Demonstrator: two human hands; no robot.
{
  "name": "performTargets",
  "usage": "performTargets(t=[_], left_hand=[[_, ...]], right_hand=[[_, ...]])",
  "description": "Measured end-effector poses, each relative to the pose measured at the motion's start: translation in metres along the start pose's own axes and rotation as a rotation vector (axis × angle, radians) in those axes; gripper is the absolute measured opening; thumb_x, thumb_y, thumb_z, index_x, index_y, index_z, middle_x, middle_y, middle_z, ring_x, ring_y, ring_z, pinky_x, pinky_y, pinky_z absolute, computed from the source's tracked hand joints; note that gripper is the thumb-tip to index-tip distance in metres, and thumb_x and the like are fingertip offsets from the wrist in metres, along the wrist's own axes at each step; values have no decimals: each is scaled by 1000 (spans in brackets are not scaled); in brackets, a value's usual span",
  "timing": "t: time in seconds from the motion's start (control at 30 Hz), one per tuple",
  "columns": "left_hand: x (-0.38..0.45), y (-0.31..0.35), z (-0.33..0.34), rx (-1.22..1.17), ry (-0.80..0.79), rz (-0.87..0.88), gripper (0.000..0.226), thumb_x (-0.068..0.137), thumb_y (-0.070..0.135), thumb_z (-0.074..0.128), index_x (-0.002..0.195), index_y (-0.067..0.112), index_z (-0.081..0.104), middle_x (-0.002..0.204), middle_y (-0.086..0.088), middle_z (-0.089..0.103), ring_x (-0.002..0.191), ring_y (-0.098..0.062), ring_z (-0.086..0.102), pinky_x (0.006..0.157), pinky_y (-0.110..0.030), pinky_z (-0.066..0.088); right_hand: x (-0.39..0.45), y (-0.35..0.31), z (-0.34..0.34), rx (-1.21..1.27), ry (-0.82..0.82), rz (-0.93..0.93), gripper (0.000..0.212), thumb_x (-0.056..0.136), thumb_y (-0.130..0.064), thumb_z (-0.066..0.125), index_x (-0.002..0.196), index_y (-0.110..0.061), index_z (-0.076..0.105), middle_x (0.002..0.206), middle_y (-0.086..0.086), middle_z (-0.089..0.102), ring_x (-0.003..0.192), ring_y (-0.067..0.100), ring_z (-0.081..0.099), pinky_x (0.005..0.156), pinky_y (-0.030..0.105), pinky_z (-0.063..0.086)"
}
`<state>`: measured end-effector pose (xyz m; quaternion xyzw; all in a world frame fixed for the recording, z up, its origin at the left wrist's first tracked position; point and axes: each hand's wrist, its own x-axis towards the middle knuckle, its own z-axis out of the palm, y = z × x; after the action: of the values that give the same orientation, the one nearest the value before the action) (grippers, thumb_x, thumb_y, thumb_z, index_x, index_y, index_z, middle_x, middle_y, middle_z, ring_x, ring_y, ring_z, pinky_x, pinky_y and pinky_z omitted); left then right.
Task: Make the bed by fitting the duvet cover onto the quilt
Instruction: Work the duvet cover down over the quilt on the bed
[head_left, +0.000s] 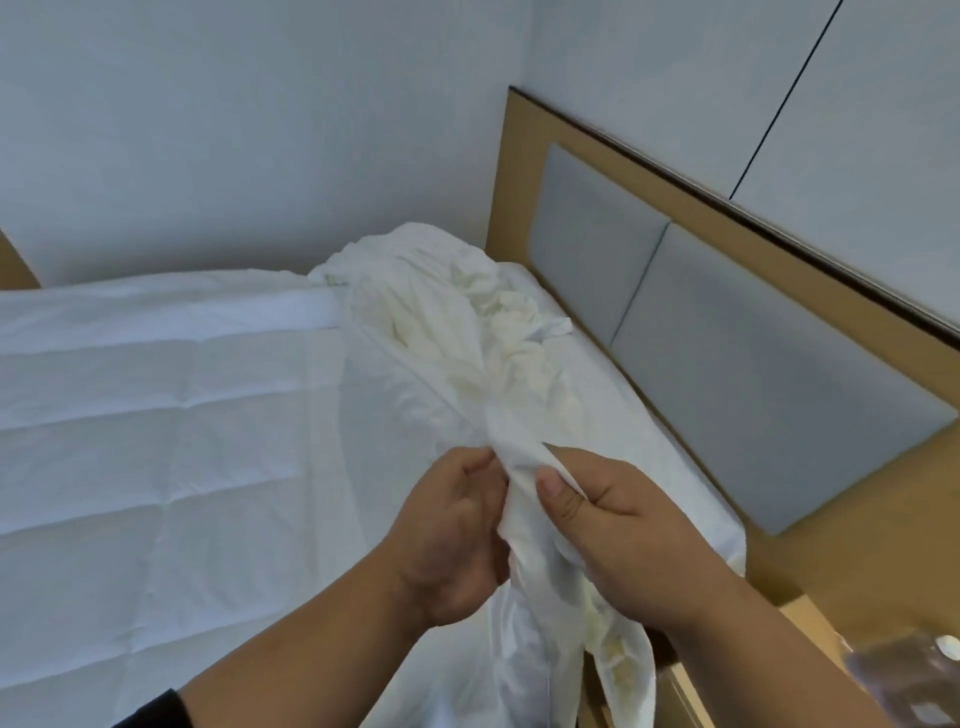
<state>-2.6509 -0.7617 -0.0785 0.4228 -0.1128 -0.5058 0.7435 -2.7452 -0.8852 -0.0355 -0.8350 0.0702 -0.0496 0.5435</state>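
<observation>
A white stitched quilt (156, 415) lies flat across the bed on the left. A thin, crumpled white duvet cover (447, 322) is bunched near the headboard and runs toward me in a twisted strip that hangs down past the bed's edge. My left hand (452, 530) grips this strip from the left with curled fingers. My right hand (608, 525) pinches the same strip from the right, thumb on top of the cloth. Both hands are close together above the quilt's near right corner.
A wooden headboard (727, 208) with grey padded panels (753, 384) runs along the right. Pale walls close the corner behind the bed. A wooden bedside surface (810, 618) with a clear plastic item (904, 670) sits at the lower right.
</observation>
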Motion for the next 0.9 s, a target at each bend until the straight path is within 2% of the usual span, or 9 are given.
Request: performTargets(t=[0.1, 0.2, 0.27, 0.37, 0.47, 0.53, 0.63, 0.77, 0.9], left_hand=[[36, 2, 27, -108, 102, -73, 86, 85, 82, 31, 104, 14, 81, 119, -15, 72, 109, -29, 70, 103, -44, 48], [82, 11, 59, -107, 205, -106, 51, 77, 47, 76, 83, -4, 74, 75, -17, 70, 67, -27, 72, 64, -29, 58], [109, 9, 77, -46, 241, -138, 31, 77, 26, 73, 68, -3, 67, 59, -13, 62, 50, -25, 65, 52, -25, 52], [152, -1, 104, -86, 307, -75, 46, 90, 17, 49, 47, 5, 62, 49, -9, 52, 43, -20, 55, 48, -25, 46], [176, -9, 131, -168, 270, -59, 31, 69, 16, 50, 66, 0, 77, 72, -18, 69, 60, -29, 69, 65, -33, 52], [186, -11, 138, -178, 176, -36, 40, 49, 7, 53, 78, -1, 80, 85, -20, 73, 70, -32, 72, 69, -34, 56], [200, -14, 143, -151, 165, 14, 41, 52, 9, 53, 82, 4, 81, 88, -16, 74, 74, -30, 73, 69, -33, 59], [213, -23, 129, -108, 258, -3, 56, 52, 20, 64, 103, 0, 73, 102, -20, 69, 91, -33, 67, 87, -39, 52], [219, -36, 114, -188, 297, -2, 64, 55, 23, 69, 114, 1, 72, 115, -23, 66, 106, -38, 63, 98, -43, 48]], right_hand=[[11, 10, -42, 50, -223, -5, 33, 98, -53, 50, 91, -33, 75, 89, -12, 73, 87, 3, 68, 81, 25, 51], [22, 17, -88, 52, -522, 54, 26, 96, -55, 51, 77, -52, 70, 87, -25, 69, 90, -10, 62, 85, 12, 41], [31, 23, -123, 24, -575, 32, 36, 90, -70, 49, 79, -45, 71, 82, -22, 65, 85, -8, 59, 84, 17, 41], [57, 42, -175, 237, -172, 37, 61, 81, -76, 57, 75, -18, 73, 66, -5, 64, 64, 13, 60, 65, 22, 47], [92, 86, -222, 294, 226, 257, 59, 79, -68, 62, 69, -10, 60, 55, 7, 50, 48, 20, 43, 51, 32, 39], [106, 122, -238, 261, 29, 545, 66, 74, -75, 59, 82, -10, 66, 61, 3, 62, 51, 19, 54, 54, 32, 46], [118, 149, -239, 429, -279, 829, 67, 77, -76, 60, 100, -15, 79, 99, 10, 78, 93, 30, 75, 89, 45, 57], [136, 159, -221, 203, -281, 659, 13, 101, -13, 53, 104, -8, 64, 95, 7, 68, 89, 23, 65, 96, 46, 53], [152, 162, -217, 399, -56, 626, 17, 100, -13, 57, 87, -5, 64, 78, 11, 61, 73, 27, 58, 77, 30, 52]])
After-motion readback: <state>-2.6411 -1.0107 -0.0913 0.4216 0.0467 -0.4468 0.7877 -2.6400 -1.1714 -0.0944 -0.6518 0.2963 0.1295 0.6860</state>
